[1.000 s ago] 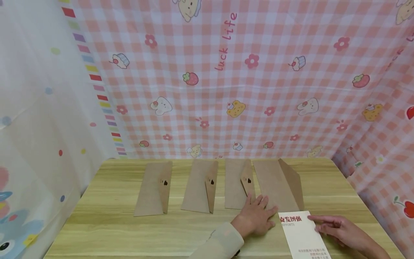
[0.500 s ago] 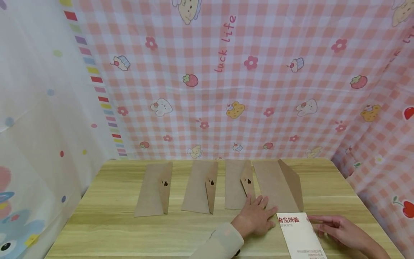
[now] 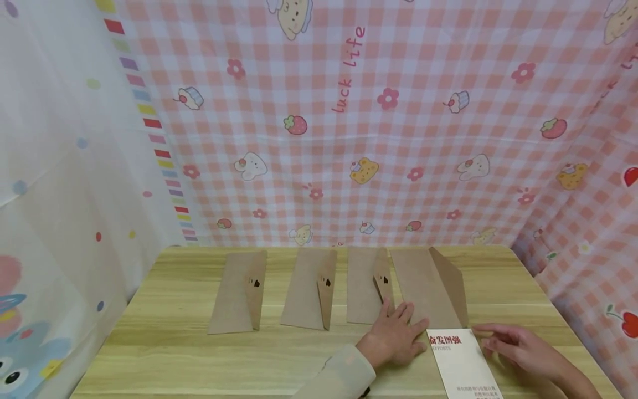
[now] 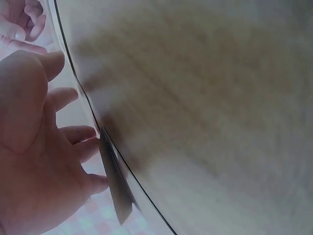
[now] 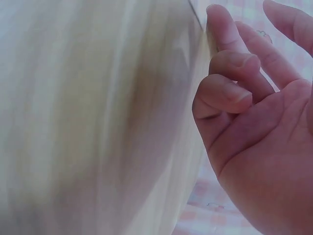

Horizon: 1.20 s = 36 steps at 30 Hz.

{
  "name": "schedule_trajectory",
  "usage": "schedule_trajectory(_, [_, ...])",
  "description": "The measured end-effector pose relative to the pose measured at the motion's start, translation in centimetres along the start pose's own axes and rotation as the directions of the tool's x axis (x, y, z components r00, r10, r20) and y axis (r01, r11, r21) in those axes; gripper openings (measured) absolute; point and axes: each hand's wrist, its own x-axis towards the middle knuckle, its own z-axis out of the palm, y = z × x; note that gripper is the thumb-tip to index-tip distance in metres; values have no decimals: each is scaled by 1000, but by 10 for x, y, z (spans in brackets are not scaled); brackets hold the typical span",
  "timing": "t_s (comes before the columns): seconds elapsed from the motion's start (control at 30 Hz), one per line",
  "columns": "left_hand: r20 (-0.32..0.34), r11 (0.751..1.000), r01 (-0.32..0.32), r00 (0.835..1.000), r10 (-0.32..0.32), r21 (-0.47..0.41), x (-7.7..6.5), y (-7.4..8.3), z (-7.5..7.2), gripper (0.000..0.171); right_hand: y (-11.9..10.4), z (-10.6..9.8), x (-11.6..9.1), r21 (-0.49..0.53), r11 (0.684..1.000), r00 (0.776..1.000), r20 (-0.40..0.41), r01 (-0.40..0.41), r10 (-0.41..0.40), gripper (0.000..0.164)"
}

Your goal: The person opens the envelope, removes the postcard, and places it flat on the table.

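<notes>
My left hand (image 3: 394, 338) lies palm down with its fingers spread, fingertips at the lower ends of the third brown envelope (image 3: 360, 288) and the rightmost brown envelope (image 3: 421, 288). The rightmost one has its flap folded out to the right. Just below it lies a white card (image 3: 463, 360) with red printed characters, its bottom cut off by the frame. Beside the card's upper right corner is my right hand (image 3: 523, 352), its index finger reaching along the top edge. In the right wrist view some of the right hand's fingers (image 5: 230, 95) are loosely bent and hold nothing.
Two more brown envelopes with dark marks on their flaps, the far left envelope (image 3: 231, 293) and the second envelope (image 3: 306, 291), lie in the same row. The wooden table (image 3: 199, 366) ends at a pink checked cloth (image 3: 319, 194), with more cloth hanging at both sides.
The white card has shifted slightly left. The right index finger has lifted from the card's side to near its top right corner. My left hand stays in place.
</notes>
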Motion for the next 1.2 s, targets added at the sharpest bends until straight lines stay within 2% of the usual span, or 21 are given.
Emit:
schedule_trajectory(0.2, [-59, 1000, -29, 998, 29, 12, 0, -1, 0, 57, -3, 1, 10, -10, 999, 999, 2, 49, -49, 33])
schedule_trajectory(0.53, [-144, 994, -68, 988, 56, -81, -2, -12, -9, 55, -15, 12, 31, 5, 992, 992, -36, 125, -125, 43])
schedule_trajectory(0.7, [-193, 994, -72, 980, 55, -81, -4, -20, -8, 56, -21, 17, 39, -54, 993, 992, -69, 104, -108, 45])
schedule_trajectory(0.83, [-214, 994, -67, 976, 47, -87, -10, -27, -7, 55, -26, 19, 46, -60, 996, 993, -95, 69, -74, 43])
schedule_trajectory(1.2, [-228, 988, -41, 974, 7, -147, -30, -53, -4, 54, -33, 33, 70, 48, 999, 995, -100, -22, 27, 45])
